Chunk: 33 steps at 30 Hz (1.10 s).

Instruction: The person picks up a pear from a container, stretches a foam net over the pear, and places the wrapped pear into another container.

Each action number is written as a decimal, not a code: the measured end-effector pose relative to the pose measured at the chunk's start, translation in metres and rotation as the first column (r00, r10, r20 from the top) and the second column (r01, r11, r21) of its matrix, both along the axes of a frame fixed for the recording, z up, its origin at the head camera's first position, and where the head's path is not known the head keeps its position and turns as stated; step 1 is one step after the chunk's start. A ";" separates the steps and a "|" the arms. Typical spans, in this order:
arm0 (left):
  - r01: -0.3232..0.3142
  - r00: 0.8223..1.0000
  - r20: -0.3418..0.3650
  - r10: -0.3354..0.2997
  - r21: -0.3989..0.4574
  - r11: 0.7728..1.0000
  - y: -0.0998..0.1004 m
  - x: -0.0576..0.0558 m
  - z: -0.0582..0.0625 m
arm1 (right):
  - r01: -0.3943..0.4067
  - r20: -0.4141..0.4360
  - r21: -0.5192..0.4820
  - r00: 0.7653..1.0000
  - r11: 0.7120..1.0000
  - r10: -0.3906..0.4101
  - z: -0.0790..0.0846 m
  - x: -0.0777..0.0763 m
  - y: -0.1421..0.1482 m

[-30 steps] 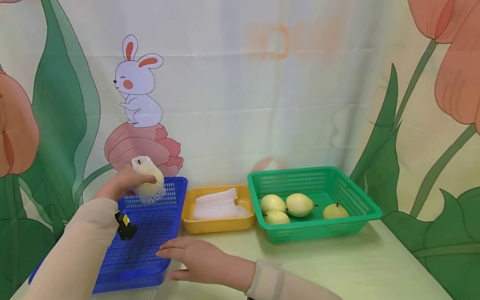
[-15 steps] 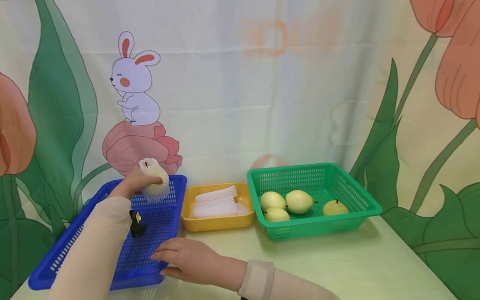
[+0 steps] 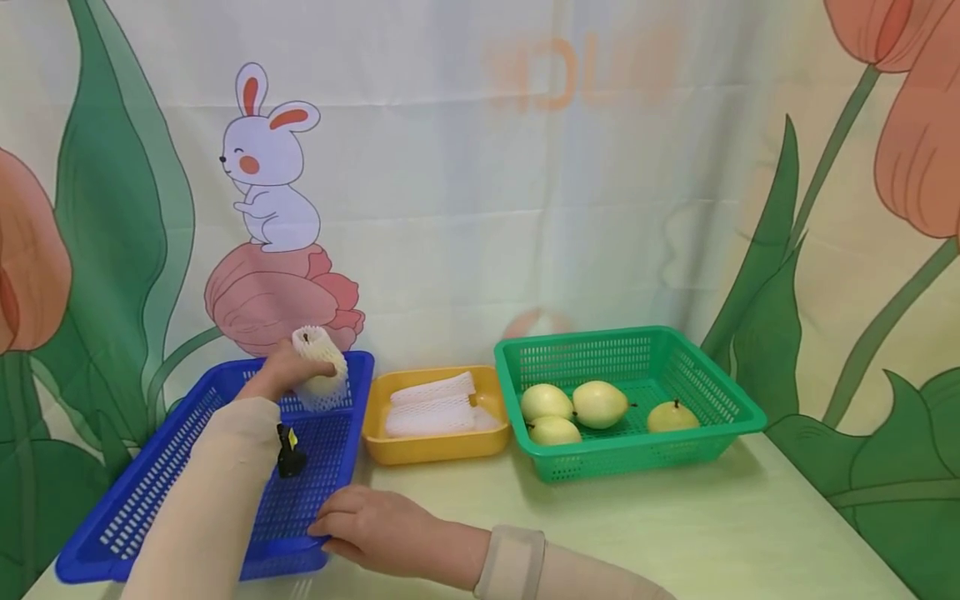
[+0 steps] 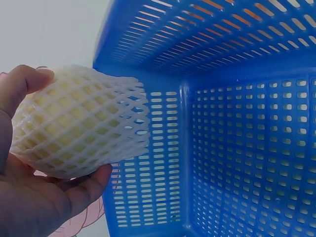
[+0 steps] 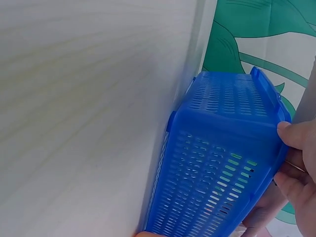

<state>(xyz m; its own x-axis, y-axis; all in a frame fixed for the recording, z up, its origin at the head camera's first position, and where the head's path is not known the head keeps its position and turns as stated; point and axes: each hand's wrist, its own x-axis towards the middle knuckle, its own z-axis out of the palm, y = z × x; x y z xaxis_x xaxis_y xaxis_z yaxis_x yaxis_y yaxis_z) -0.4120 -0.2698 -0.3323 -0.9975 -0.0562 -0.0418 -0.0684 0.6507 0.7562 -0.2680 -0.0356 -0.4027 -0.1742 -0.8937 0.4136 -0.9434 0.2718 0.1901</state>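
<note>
In the head view, my left hand holds a pale yellow pear in a white foam net over the far end of the blue basket. The left wrist view has the thumb on one side of the netted pear and fingers on the other, with the net's loose end pointing down into the basket. My right hand grips the basket's near right corner. Close up in the right wrist view, thumb and fingers pinch the blue basket's rim.
A yellow tray with several white foam nets stands right of the blue basket. Further right, a green basket holds several bare pears. A printed curtain hangs behind the table.
My left hand has moved right and slightly down with the netted pear. My right hand, earlier with its fingers stretched out by the basket's corner, has closed on the rim.
</note>
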 end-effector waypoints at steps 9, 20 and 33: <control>0.016 1.000 0.015 -0.016 -0.009 1.000 0.000 -0.005 -0.005 | -0.007 -0.046 -0.007 0.999 1.000 0.006 0.001 0.000 0.000; 0.024 0.995 0.101 -0.024 -0.002 1.000 -0.002 -0.017 -0.032 | 0.020 0.035 0.078 0.999 0.997 -0.023 0.003 0.001 -0.002; 0.009 0.990 0.141 -0.002 -0.048 0.999 0.004 -0.020 -0.044 | 0.069 0.072 0.199 0.994 0.978 -0.085 0.013 0.000 -0.005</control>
<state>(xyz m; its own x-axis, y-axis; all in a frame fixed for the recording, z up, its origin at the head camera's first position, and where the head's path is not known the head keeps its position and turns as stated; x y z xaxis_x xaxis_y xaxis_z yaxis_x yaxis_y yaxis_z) -0.4320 -0.2659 -0.3758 -0.9821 -0.0562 -0.1795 -0.1685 0.6870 0.7068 -0.2680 -0.0409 -0.3896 -0.2706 -0.9387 0.2136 -0.9354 0.3089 0.1724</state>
